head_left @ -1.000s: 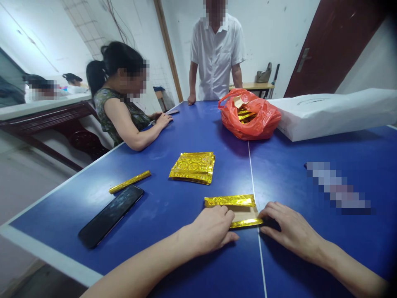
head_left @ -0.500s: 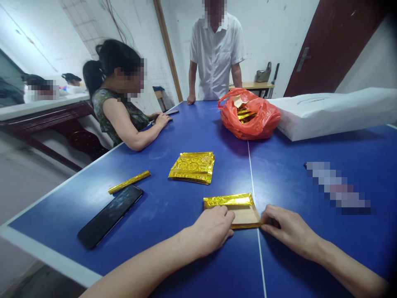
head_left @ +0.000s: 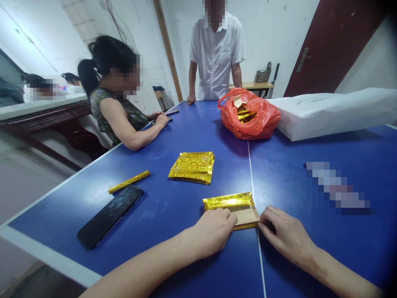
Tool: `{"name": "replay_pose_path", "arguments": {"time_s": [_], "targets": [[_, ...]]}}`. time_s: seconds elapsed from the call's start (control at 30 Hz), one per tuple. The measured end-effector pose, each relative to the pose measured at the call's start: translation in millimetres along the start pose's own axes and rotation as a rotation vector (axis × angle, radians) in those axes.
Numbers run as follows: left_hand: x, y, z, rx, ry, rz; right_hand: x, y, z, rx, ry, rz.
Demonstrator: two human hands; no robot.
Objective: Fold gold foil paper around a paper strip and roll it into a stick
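A rectangle of gold foil paper (head_left: 231,210) lies on the blue table, with a crinkled gold band along its far edge and a bare brown paper backing below it. My left hand (head_left: 214,231) rests on its near left edge. My right hand (head_left: 283,234) presses its fingertips against the right corner. A stack of gold foil sheets (head_left: 191,167) sits farther up the table, beyond both hands. To the left lie a rolled gold foil stick (head_left: 128,182) and a black smartphone (head_left: 110,216).
The blue table-tennis table (head_left: 167,215) has a white centre line. A red plastic bag (head_left: 248,118) holding gold foil and a white paper package (head_left: 333,114) lie at the far end. A seated person (head_left: 119,99) and a standing person (head_left: 215,58) are at the table.
My right hand has moved left and now presses closer against the paper's corner. The gold strip along the near edge is less visible. The seated person has leaned back a little.
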State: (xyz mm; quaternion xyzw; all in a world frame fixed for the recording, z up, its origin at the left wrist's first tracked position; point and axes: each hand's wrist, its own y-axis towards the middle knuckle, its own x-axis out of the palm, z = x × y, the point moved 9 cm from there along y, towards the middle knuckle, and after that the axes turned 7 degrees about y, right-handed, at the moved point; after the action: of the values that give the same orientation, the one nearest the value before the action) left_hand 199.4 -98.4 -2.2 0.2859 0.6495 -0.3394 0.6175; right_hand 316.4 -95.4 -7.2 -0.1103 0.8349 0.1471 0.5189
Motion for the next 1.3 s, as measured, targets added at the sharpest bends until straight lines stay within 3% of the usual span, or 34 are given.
{"name": "replay_pose_path", "arguments": {"time_s": [0.2,0.33,0.53,0.63,0.77,0.87,1.03,1.2,1.3], "targets": [[-2.4,-0.3,-9.2,-0.015,0.002,-0.033,-4.7,1.3,-0.5,0.001,0.166,-0.06],[-4.7,-0.6,-11.8,-0.007,0.026,-0.016,-2.1,1.9,-0.2,-0.016,0.144,-0.087],[-12.8,2.0,-12.5,-0.075,0.114,0.13,3.0,0.0,-12.3,-0.045,0.142,-0.172],[-13.0,2.8,-6.3,-0.083,0.131,0.169,7.1,-3.1,-19.0,-0.018,0.213,-0.249],[-7.5,2.2,11.6,0.031,0.086,0.156,12.0,-6.7,-23.7,0.019,0.279,-0.336],[-8.0,2.3,14.9,0.044,0.04,0.189,12.8,-7.2,-21.1,0.056,0.313,-0.352],[-4.7,10.1,10.8,-0.003,0.004,0.21,-4.0,-2.1,-3.1,0.117,0.243,-0.134],[-2.8,16.9,8.0,-0.053,-0.044,0.231,-31.7,-0.4,-0.9,0.005,-0.014,0.191],[-1.3,17.0,9.7,-0.053,-0.044,0.243,-28.9,1.7,-1.7,-0.041,-0.056,0.196]]}}
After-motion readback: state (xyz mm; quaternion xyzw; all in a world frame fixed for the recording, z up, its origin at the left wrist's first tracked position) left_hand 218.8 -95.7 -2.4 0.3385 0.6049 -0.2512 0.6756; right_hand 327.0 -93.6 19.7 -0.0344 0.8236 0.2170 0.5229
